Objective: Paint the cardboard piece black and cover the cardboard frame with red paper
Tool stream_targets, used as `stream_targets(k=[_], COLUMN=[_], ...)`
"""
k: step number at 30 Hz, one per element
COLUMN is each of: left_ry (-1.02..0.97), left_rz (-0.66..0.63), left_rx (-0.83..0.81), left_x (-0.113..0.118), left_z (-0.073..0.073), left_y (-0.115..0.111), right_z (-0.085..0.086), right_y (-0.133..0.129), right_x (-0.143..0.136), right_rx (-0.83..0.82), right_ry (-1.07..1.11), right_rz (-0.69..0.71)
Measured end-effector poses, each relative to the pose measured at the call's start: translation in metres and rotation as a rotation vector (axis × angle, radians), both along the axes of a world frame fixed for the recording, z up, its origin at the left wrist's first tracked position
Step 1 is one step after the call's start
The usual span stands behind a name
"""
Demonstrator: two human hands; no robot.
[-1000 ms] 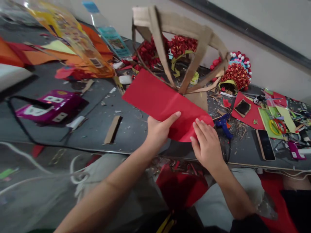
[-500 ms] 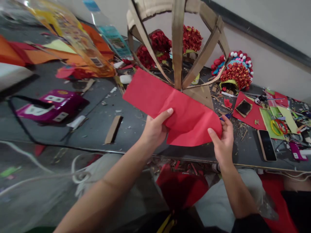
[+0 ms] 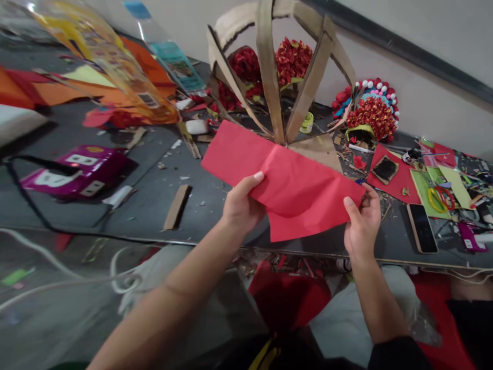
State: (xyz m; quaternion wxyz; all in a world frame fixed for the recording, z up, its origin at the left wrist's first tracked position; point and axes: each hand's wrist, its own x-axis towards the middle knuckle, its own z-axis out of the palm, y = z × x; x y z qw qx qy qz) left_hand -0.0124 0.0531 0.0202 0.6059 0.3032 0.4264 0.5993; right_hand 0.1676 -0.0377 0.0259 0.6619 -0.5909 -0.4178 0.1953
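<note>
Both hands (image 3: 302,218) holding creased red paper (image 3: 285,180).

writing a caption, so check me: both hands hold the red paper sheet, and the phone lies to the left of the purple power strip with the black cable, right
The phone's side is wrong: the head view shows the black-screened phone to the right of the purple power strip with the black cable. Both hands do hold the red paper sheet.

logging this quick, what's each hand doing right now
left hand: closed on the red paper
right hand: closed on the red paper's right end
</note>
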Motion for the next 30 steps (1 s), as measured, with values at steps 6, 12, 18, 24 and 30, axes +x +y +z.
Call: stream_targets(k=[6,12,18,24,30], left_ry=[-0.158,-0.199,-0.240,-0.203,-0.115], left_rz=[-0.009,0.047,0.025,-0.022,0.082], left_rx=[-0.073,-0.129,-0.124,-0.072,0.030], left_x=[-0.002,0.002,0.005,0.004,0.007], left_z=[0.002,0.002,0.003,-0.007,-0.001], left_y=[0.003,0.005,0.001,-0.002,-0.003], right_z=[0.001,0.008,0.006,0.000,-0.007], right_y=[0.000,0.000,0.005,0.011,0.014], right_x=[0.008,0.011,0.015,0.020,0.024], right_rx=[0.004,0.070,0.018,0.030,0.029], right_ry=[0.043,0.077,0.231,0.307,0.178], right_rz=[-0.017,0.002,0.006,-0.054,-0.103])
